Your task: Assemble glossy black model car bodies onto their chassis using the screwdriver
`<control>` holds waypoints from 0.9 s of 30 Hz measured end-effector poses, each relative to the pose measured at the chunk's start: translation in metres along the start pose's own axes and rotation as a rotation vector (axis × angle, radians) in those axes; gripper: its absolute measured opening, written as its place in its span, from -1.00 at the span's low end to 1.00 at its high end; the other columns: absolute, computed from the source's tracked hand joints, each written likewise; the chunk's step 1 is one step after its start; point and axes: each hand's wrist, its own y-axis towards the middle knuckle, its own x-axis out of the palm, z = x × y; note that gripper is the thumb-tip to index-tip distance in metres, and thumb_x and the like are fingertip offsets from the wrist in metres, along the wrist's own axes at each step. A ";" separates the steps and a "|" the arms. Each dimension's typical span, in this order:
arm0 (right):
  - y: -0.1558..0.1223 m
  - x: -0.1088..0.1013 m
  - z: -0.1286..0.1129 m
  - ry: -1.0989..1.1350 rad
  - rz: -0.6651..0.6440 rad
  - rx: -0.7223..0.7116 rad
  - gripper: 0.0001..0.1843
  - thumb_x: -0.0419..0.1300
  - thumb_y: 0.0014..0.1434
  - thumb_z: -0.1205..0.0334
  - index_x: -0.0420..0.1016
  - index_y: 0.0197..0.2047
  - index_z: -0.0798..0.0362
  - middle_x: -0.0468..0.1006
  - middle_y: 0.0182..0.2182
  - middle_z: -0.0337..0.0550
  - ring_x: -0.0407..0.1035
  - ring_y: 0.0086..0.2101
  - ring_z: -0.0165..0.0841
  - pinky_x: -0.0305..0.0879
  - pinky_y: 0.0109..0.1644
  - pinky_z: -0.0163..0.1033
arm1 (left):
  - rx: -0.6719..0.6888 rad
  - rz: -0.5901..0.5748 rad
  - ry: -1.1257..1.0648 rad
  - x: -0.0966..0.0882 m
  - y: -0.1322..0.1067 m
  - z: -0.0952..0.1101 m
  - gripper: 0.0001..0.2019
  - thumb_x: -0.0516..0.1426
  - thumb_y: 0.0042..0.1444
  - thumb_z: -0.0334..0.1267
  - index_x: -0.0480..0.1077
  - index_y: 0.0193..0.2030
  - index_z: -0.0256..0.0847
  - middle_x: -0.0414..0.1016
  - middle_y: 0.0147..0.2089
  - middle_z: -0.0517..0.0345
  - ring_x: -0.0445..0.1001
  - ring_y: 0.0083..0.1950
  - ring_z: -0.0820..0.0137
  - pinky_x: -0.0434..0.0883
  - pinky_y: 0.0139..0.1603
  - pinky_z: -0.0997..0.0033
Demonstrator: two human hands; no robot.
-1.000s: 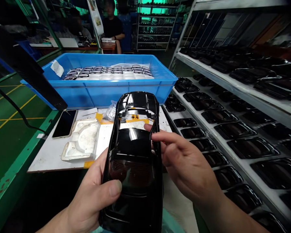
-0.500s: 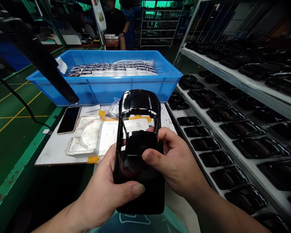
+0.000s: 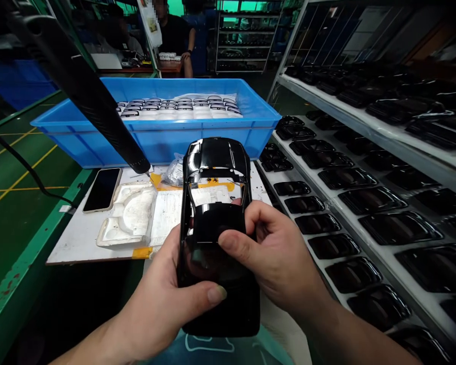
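Observation:
A glossy black model car body (image 3: 217, 223) with open window gaps is held upright in front of me, between both hands. My left hand (image 3: 175, 294) grips its lower left side, with the thumb lying across the rear. My right hand (image 3: 266, 248) clasps the right side; its thumb presses near the roof's lower edge while the other fingers are curled behind and partly hidden. Beyond the car body, a white foam holder (image 3: 131, 215) with a round hollow rests on the white board (image 3: 74, 238). A black screwdriver-like tool (image 3: 110, 132) hangs down at the left, its tip over the board.
A blue bin (image 3: 197, 132) of small black-edged parts stands behind the board. A phone (image 3: 102, 189) and a clear plastic bag (image 3: 174, 173) lie on the board. At the right, rack shelves (image 3: 323, 96) carry many black car bodies. A person (image 3: 175, 38) sits in the background.
The hanging tool has swung right, its tip now over the foam holder's far edge. The background has shifted slightly left. Both hands keep the same hold on the car body.

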 end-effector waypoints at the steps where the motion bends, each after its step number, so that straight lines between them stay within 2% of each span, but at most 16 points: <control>1: 0.001 -0.001 0.000 0.034 -0.039 0.004 -0.47 0.53 -0.03 0.09 0.21 -0.47 0.05 0.34 -0.45 -0.32 0.21 -0.42 -0.50 0.22 -0.40 -0.43 | -0.002 -0.005 -0.004 -0.001 0.000 0.001 -0.33 0.43 0.03 -0.29 0.31 0.25 -0.05 0.58 -0.01 0.10 0.55 -0.04 0.30 0.48 -0.13 0.49; 3: 0.003 -0.008 -0.002 0.092 -0.174 0.013 -0.57 0.49 0.04 0.12 0.29 -0.44 0.05 0.38 -0.41 -0.30 0.25 -0.41 -0.50 0.24 -0.39 -0.42 | -0.014 -0.039 -0.020 -0.004 0.000 0.003 -0.36 0.40 0.09 -0.26 0.29 0.28 -0.05 0.57 0.03 0.07 0.56 -0.03 0.30 0.49 -0.08 0.44; 5: 0.004 -0.019 -0.004 0.100 -0.301 0.022 -0.73 0.43 0.14 0.14 0.41 -0.36 0.04 0.41 -0.39 -0.26 0.29 -0.40 -0.49 0.27 -0.37 -0.41 | -0.016 -0.085 -0.039 -0.006 -0.001 0.005 -0.37 0.38 0.12 -0.23 0.29 0.30 -0.06 0.54 0.15 0.00 0.55 0.07 0.22 0.49 -0.03 0.41; 7: 0.004 -0.026 -0.006 0.083 -0.350 0.034 -0.81 0.40 0.17 0.17 0.48 -0.29 0.03 0.41 -0.40 -0.25 0.31 -0.40 -0.48 0.28 -0.37 -0.40 | -0.007 -0.101 -0.036 -0.006 0.000 0.006 -0.36 0.38 0.12 -0.22 0.29 0.31 -0.05 0.46 0.28 -0.02 0.49 0.22 0.13 0.49 -0.01 0.42; 9: 0.001 -0.025 -0.005 0.063 -0.298 0.042 -0.78 0.42 0.14 0.17 0.47 -0.31 0.04 0.41 -0.40 -0.25 0.31 -0.39 -0.48 0.29 -0.36 -0.40 | -0.002 -0.089 -0.011 -0.004 0.001 0.005 -0.35 0.39 0.09 -0.23 0.30 0.30 -0.03 0.47 0.28 0.01 0.47 0.24 0.13 0.48 -0.05 0.47; 13: -0.001 -0.006 0.003 -0.003 -0.026 0.024 -0.45 0.54 -0.05 0.05 0.21 -0.47 0.05 0.33 -0.46 -0.32 0.19 -0.45 -0.51 0.19 -0.42 -0.41 | -0.046 0.039 0.066 0.002 0.003 0.002 -0.30 0.46 -0.03 -0.24 0.31 0.23 -0.08 0.60 -0.04 0.10 0.56 -0.08 0.28 0.49 -0.16 0.47; 15: 0.000 0.001 0.008 0.017 0.020 -0.006 -0.37 0.55 -0.09 -0.08 0.16 -0.49 0.05 0.32 -0.46 -0.32 0.20 -0.44 -0.49 0.20 -0.40 -0.39 | -0.055 0.054 0.079 0.002 0.004 0.004 -0.27 0.46 -0.03 -0.23 0.28 0.26 -0.10 0.59 -0.05 0.07 0.55 -0.10 0.28 0.50 -0.14 0.43; 17: 0.001 0.001 0.012 0.138 -0.024 -0.026 -0.41 0.36 0.05 -0.33 0.32 -0.45 0.04 0.41 -0.40 -0.25 0.33 -0.35 -0.41 0.33 -0.27 -0.32 | -0.041 0.014 0.046 -0.001 0.005 0.007 -0.26 0.45 0.00 -0.21 0.27 0.29 -0.11 0.57 0.03 -0.02 0.56 -0.04 0.23 0.50 -0.10 0.40; 19: 0.000 -0.004 0.015 0.299 -0.102 -0.012 -0.29 0.01 0.20 -0.52 0.53 -0.30 -0.01 0.54 -0.27 -0.15 0.45 -0.17 -0.29 0.44 -0.01 -0.17 | -0.029 -0.040 -0.030 -0.004 0.004 0.009 -0.27 0.44 0.02 -0.17 0.28 0.31 -0.13 0.56 0.09 -0.09 0.57 0.01 0.16 0.52 -0.06 0.35; 20: -0.001 -0.007 0.017 0.363 -0.140 0.000 -0.21 -0.13 0.23 -0.54 0.59 -0.20 -0.04 0.58 -0.20 -0.12 0.48 -0.09 -0.25 0.42 0.12 -0.09 | -0.030 -0.063 -0.070 -0.005 0.003 0.010 -0.26 0.44 0.01 -0.15 0.29 0.30 -0.13 0.55 0.11 -0.11 0.57 0.03 0.13 0.52 -0.04 0.32; 22: -0.004 -0.013 0.020 0.411 -0.182 0.004 -0.13 -0.26 0.26 -0.54 0.62 -0.04 -0.09 0.62 -0.07 -0.08 0.48 0.05 -0.20 0.32 0.30 0.04 | -0.040 -0.099 -0.124 -0.007 0.002 0.010 -0.26 0.45 0.00 -0.12 0.32 0.29 -0.13 0.55 0.13 -0.13 0.57 0.06 0.09 0.52 0.01 0.28; 24: -0.008 -0.017 0.022 0.384 -0.156 -0.028 -0.18 -0.24 0.31 -0.48 0.60 0.06 -0.09 0.59 0.06 -0.04 0.42 0.16 -0.16 0.22 0.39 0.11 | -0.050 -0.118 -0.142 -0.007 0.000 0.009 -0.27 0.45 0.00 -0.11 0.33 0.29 -0.12 0.55 0.13 -0.12 0.57 0.09 0.09 0.51 0.04 0.29; 25: -0.009 -0.018 0.023 0.347 -0.114 -0.049 -0.27 -0.17 0.36 -0.40 0.59 0.07 -0.09 0.54 0.13 -0.03 0.38 0.21 -0.16 0.18 0.42 0.12 | -0.046 -0.125 -0.147 -0.007 -0.001 0.009 -0.28 0.45 0.01 -0.10 0.33 0.29 -0.12 0.55 0.14 -0.12 0.57 0.09 0.10 0.51 0.04 0.30; 27: -0.014 -0.020 0.025 0.235 0.014 -0.137 -0.62 0.08 0.40 -0.12 0.61 -0.04 -0.10 0.45 0.24 -0.10 0.29 0.30 -0.16 0.13 0.45 0.13 | -0.032 -0.136 -0.155 -0.006 -0.002 0.008 -0.30 0.44 0.02 -0.10 0.34 0.28 -0.13 0.55 0.13 -0.13 0.58 0.07 0.10 0.51 0.03 0.29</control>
